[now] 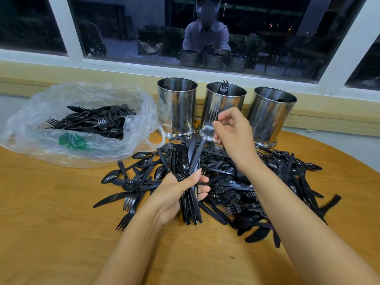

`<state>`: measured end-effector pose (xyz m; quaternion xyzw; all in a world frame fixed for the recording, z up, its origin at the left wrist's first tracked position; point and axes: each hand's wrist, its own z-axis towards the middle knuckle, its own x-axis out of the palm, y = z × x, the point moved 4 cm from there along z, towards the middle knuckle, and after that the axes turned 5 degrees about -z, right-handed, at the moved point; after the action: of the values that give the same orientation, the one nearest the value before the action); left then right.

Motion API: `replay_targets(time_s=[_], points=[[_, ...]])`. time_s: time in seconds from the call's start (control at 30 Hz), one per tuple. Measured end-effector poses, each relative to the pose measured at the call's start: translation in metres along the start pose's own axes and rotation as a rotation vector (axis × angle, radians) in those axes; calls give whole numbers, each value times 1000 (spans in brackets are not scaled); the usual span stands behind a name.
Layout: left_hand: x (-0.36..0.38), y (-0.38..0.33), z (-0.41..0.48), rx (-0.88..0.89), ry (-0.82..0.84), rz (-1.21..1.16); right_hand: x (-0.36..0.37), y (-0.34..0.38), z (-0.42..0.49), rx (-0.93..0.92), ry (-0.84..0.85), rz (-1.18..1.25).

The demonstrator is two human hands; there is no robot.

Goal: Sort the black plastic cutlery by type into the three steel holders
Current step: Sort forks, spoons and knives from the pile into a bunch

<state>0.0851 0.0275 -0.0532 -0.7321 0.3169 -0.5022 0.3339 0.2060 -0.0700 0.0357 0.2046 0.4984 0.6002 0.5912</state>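
Three steel holders stand in a row at the back: the left holder (177, 105), the middle holder (225, 103) with a fork sticking up inside, and the right holder (271, 114). A big pile of black plastic cutlery (236, 182) covers the wooden table in front of them. My left hand (178, 194) grips a bundle of spoons, knives and forks (189, 182) above the pile. My right hand (232, 128) pinches the neck of a black fork (205, 136) that sticks up out of that bundle, just in front of the middle holder.
A crumpled clear plastic bag (82, 128) holding more black cutlery lies at the back left. The round wooden table (51, 212) curves off at the right. A window sill and dark window (144, 27) run right behind the holders.
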Motion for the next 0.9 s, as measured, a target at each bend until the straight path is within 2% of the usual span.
replay_targets(time_s=[0.13,0.27,0.4,0.47,0.57,0.6,0.67,0.73,0.77,0.9], points=[[0,-1,0,1,16,-9,-3,0,0,3,-19,28],[-1,1,1,6,22,5,10,-7,-8,14,60,3],[-4,2,3,9,9,55,32,-14,-26,-67,189,-151],[-4,2,3,-2,17,60,31,-16,-30,-97,165,-193],[-4,0,5,22,26,18,18,-27,-29,115,56,-1],[-4,0,5,27,27,9,17,-32,-30,218,96,74],[-4,1,5,25,36,21,21,-37,-34,341,280,107],[-4,3,5,21,42,30,26,-39,-39,335,425,108],[-4,3,5,26,36,27,26,-38,-40,315,440,118],[-3,3,5,80,-3,49,25,-40,-40,318,349,228]])
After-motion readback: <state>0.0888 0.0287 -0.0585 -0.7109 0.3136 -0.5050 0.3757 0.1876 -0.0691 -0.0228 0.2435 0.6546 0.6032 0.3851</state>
